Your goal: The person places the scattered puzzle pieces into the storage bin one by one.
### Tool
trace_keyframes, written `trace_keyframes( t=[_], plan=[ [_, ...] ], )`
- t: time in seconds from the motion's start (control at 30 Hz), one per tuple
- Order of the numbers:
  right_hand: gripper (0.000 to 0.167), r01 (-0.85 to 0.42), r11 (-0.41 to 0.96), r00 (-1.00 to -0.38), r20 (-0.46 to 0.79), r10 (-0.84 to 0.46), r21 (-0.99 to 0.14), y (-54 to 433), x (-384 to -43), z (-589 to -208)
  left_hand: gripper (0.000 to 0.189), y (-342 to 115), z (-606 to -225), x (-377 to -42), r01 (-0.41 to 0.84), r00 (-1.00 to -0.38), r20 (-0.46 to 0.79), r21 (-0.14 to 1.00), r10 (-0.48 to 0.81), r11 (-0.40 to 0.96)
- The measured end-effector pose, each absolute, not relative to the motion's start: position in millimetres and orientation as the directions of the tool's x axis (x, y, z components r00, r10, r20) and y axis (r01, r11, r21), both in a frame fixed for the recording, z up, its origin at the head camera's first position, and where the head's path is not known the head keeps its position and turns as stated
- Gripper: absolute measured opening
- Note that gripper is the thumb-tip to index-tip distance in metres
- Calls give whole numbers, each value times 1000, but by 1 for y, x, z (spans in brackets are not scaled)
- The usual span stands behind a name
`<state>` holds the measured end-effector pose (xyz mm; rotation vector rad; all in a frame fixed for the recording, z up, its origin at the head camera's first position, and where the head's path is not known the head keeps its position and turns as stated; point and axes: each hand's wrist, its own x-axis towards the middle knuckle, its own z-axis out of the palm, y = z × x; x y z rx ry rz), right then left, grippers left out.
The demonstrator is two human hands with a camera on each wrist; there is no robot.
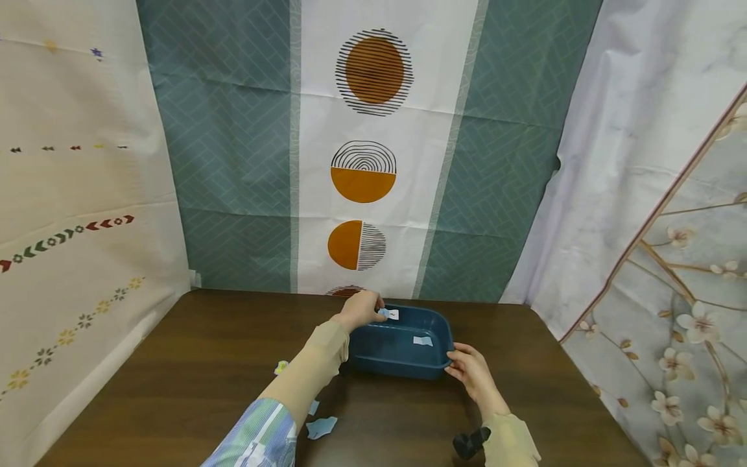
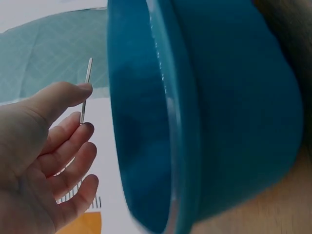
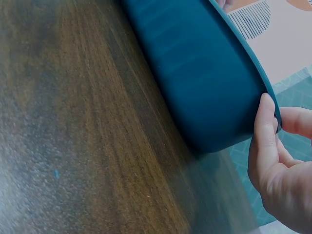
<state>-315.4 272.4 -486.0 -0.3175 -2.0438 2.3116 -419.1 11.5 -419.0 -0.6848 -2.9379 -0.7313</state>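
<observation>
My left hand (image 1: pixel 360 310) is over the far left part of a dark teal plastic basin (image 1: pixel 388 370). Between thumb and fingertips it pinches a small flat light blue and white piece (image 1: pixel 392 314), seen edge-on as a thin stiff piece (image 2: pixel 87 90) in the left wrist view. At the basin's right end my right hand (image 1: pixel 471 371) grips the rim, thumb and fingers on either side of the wall, as the right wrist view shows. Inside the basin lies another pale flat piece (image 1: pixel 423 340).
Near my left forearm, a larger light blue flat piece (image 1: pixel 321 427) and a smaller one (image 1: pixel 314 407) lie on the brown wooden table (image 1: pixel 192 370). A small yellow and blue thing (image 1: pixel 281 367) is partly hidden by the sleeve. A patterned curtain (image 1: pixel 233 162) hangs behind the table.
</observation>
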Motion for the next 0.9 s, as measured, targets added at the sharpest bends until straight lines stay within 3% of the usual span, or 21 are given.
trace_keyframes(
  t=[0.5, 0.9],
  plan=[
    [44, 98, -123, -979, -118, 168, -988, 273, -318, -488, 25, 46, -435, -420, 348, -925, 34, 477, 379, 807],
    [40, 103, -137, -975, -127, 183, -985, 270, -316, -486, 25, 58, -472, -451, 294, -934, -55, 445, 353, 846]
  ],
)
